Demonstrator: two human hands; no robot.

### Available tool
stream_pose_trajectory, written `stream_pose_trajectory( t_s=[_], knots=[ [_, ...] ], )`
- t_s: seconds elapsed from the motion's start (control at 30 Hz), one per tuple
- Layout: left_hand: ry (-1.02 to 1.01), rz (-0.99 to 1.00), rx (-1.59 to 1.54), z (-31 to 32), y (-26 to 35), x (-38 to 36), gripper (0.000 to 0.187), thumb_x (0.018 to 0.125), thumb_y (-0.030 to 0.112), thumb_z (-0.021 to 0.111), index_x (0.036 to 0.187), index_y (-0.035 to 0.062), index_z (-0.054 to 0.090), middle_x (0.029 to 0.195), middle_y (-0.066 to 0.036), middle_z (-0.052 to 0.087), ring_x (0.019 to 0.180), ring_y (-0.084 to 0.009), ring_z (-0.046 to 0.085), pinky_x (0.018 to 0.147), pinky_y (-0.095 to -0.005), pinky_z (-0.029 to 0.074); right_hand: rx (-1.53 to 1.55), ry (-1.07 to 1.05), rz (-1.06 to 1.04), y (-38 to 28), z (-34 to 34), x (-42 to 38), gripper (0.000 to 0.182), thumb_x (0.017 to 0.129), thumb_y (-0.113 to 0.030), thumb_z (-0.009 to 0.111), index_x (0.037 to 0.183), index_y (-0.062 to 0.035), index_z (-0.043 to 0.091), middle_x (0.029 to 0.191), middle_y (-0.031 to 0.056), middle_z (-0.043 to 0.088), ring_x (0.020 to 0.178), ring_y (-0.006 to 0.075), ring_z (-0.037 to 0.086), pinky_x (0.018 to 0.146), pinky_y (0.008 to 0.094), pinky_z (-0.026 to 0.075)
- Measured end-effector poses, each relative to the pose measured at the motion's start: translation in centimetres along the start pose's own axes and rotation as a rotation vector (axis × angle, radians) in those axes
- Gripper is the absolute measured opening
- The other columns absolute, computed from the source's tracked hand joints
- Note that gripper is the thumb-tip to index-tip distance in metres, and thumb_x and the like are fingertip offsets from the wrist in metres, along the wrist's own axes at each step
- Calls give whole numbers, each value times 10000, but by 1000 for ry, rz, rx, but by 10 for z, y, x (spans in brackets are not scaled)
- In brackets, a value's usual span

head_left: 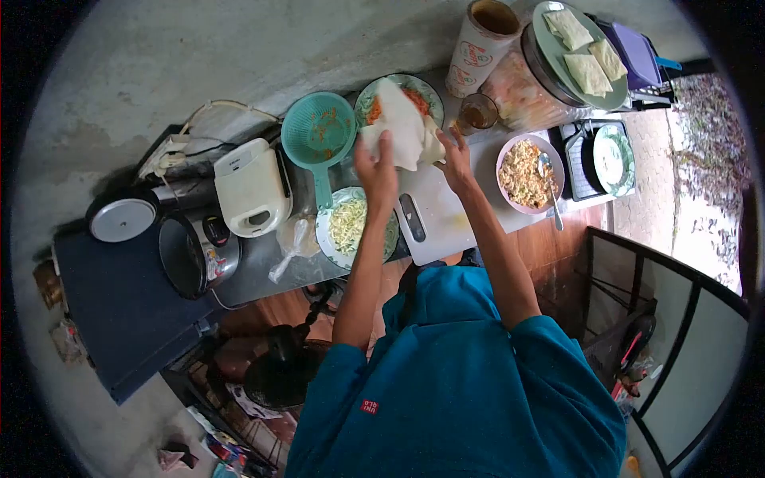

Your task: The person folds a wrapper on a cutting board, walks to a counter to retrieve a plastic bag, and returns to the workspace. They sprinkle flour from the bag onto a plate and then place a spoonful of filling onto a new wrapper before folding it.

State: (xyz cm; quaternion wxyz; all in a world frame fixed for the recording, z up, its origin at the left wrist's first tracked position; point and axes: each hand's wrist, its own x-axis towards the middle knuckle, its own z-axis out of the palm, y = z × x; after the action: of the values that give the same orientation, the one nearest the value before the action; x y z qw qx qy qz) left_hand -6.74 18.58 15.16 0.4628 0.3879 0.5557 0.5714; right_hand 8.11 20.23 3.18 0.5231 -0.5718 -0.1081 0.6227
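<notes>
Between my hands, above the back of the cutting board (441, 219), hangs a thin pale wrapper sheet (398, 123), its upper corner raised. My left hand (377, 169) grips its lower left side, thumb against it. At the right edge, the fingers of my right hand (455, 165) are closed on a creased, yellowish part of it. Behind the sheet, a patterned plate (437, 102) of shredded orange food is partly covered. Near my left forearm is a plate (325, 239) of shredded pale-green vegetable. A bowl (500, 187) of chopped mixed filling with a spoon (551, 191) sits right of my right hand.
A green strainer (296, 131) lies left of my hands, beside a white sandwich maker (253, 187) and a rice cooker (199, 255). A glass (478, 114) and a paper tub (480, 49) stand at the back. Folded wraps (588, 74) rest on a raised green plate (550, 44) at right.
</notes>
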Motion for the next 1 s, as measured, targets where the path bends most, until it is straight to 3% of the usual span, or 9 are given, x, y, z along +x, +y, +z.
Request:
stream_pose_trajectory(
  t_s=[0.3, 0.4, 0.63, 0.7, 0.77, 0.8, 0.83, 0.9, 1.0],
  knots=[
    [136, 31, -352, -84, 42, -17, 342, 951, 149, 611, 1248, 1, 528, 1211, -107, 594, 1079, -198, 596, 925, -359, 494, -516, 260, -210, 17, -14, 29, 613, 740, -195, 779, 1271, -17, 530, 951, 137, 651, 874, 260, 640, 775, 345, 505],
    [183, 39, -401, -100, 48, -26, 332, 953, 136, 608, 1239, -11, 527, 1215, -102, 593, 1060, -187, 606, 913, -355, 499, -710, 243, -575, 11, -5, 22, 569, 722, -150, 758, 1232, -6, 550, 972, 176, 662, 891, 308, 651, 781, 385, 516],
    [60, -106, -489, -120, 37, -44, 387, 936, 145, 624, 1289, 61, 488, 1224, -81, 592, 1107, -214, 594, 903, -399, 512, -1080, -94, -726, -29, 65, -32, 578, 790, -184, 691, 1303, -19, 480, 1050, 222, 666, 879, 335, 678, 762, 415, 535],
    [87, -132, -517, -118, 35, -46, 329, 933, 140, 627, 1234, 63, 518, 1180, -68, 618, 1044, -189, 623, 859, -364, 529, -1104, -167, -675, -31, 70, -36, 561, 850, -195, 652, 1337, 0, 454, 1064, 197, 673, 926, 293, 675, 805, 387, 526],
    [-114, -237, -614, -113, 44, -50, 291, 949, 127, 603, 1204, 2, 538, 1149, -87, 637, 1032, -175, 634, 871, -326, 520, -613, -516, -435, -19, 68, -35, 545, 916, -226, 603, 1380, -3, 426, 1119, 144, 667, 1011, 250, 651, 906, 372, 492],
    [-123, -269, -671, -109, 42, -50, 296, 948, 124, 602, 1208, 0, 535, 1149, -89, 640, 1020, -179, 646, 867, -323, 530, -391, -643, -71, -32, 71, -58, 523, 968, -269, 553, 1413, -31, 414, 1228, 119, 612, 1109, 226, 597, 987, 363, 445],
    [-130, -274, -674, -107, 42, -49, 296, 948, 124, 602, 1208, 0, 535, 1149, -89, 640, 1020, -179, 646, 867, -323, 530, -391, -634, -73, -41, 69, -77, 523, 968, -269, 553, 1413, -31, 414, 1228, 119, 612, 1109, 226, 597, 987, 363, 445],
    [-224, -340, -657, -100, 44, -48, 302, 941, 132, 616, 1198, -7, 543, 1120, -92, 654, 998, -180, 656, 866, -318, 534, 149, -826, 425, -54, 63, -104, 526, 980, -308, 537, 1420, -47, 416, 1316, 136, 549, 1151, 231, 574, 1006, 356, 438],
    [-281, -380, -598, -98, 32, -52, 296, 934, 134, 627, 1178, -22, 564, 1090, -91, 669, 979, -179, 664, 863, -312, 534, -133, -793, 130, -69, 43, -116, 513, 928, -234, 629, 1383, -57, 473, 1309, 109, 535, 1156, 197, 552, 990, 319, 446]
  ],
)
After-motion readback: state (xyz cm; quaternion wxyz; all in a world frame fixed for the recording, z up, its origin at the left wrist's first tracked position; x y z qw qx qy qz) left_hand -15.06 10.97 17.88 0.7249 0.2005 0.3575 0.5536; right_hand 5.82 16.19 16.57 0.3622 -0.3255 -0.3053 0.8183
